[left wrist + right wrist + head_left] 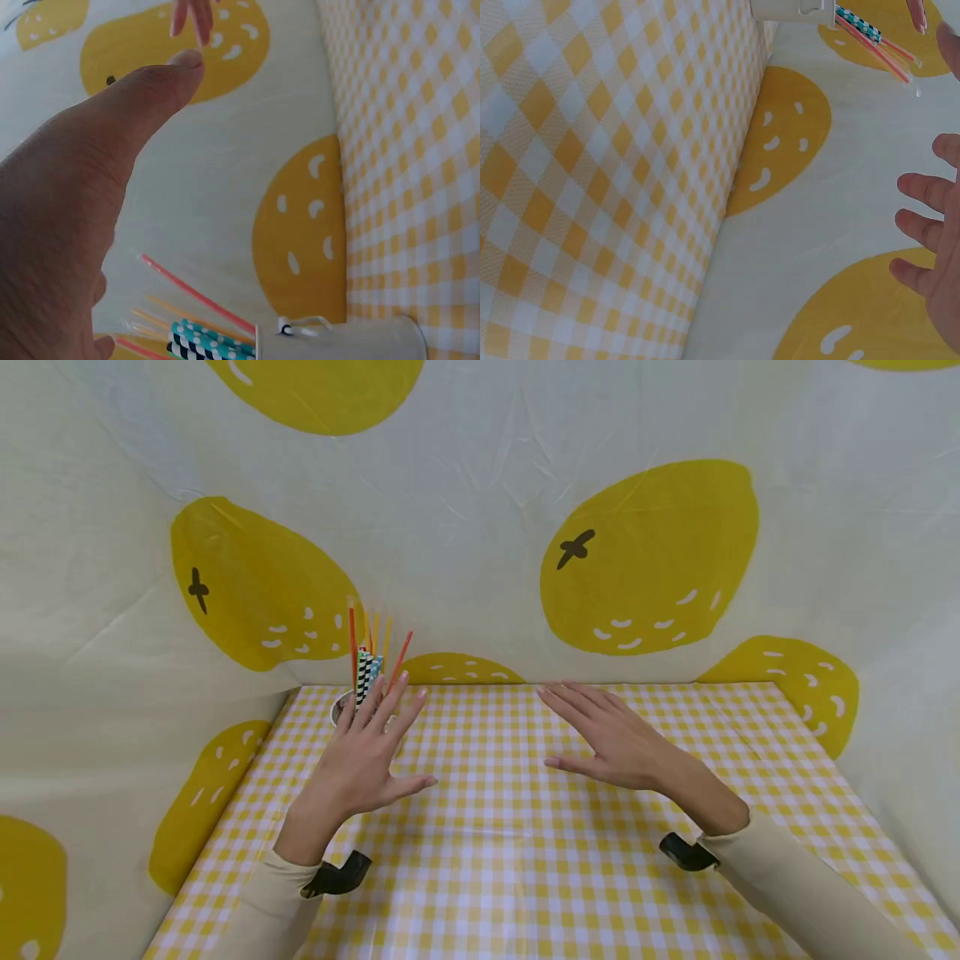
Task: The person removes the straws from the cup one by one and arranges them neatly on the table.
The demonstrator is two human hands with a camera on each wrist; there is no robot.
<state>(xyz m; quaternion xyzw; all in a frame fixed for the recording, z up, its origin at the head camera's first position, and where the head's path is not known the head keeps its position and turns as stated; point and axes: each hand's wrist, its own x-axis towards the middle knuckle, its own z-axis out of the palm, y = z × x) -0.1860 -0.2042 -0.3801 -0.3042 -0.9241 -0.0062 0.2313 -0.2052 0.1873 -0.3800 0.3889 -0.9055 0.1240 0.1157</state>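
My left hand (362, 762) is held up over the left part of the table, fingers straight and spread, thumb pointing inward. In the head view it overlaps a white cup (338, 710) behind it, whose side shows in the left wrist view. Several straws (365, 677) stand in the cup: red, orange, black-and-white striped and blue with white dots. Opposite, my right hand (611, 739) hovers above the table, fingers extended toward the far edge and thumb apart. Neither hand holds anything.
A yellow-and-white checked cloth (487, 893) covers the table. A pale curtain printed with large lemons (652, 560) rises right behind the table and along its sides. Each sleeve carries a black wrist mount (341, 874) near the cuff.
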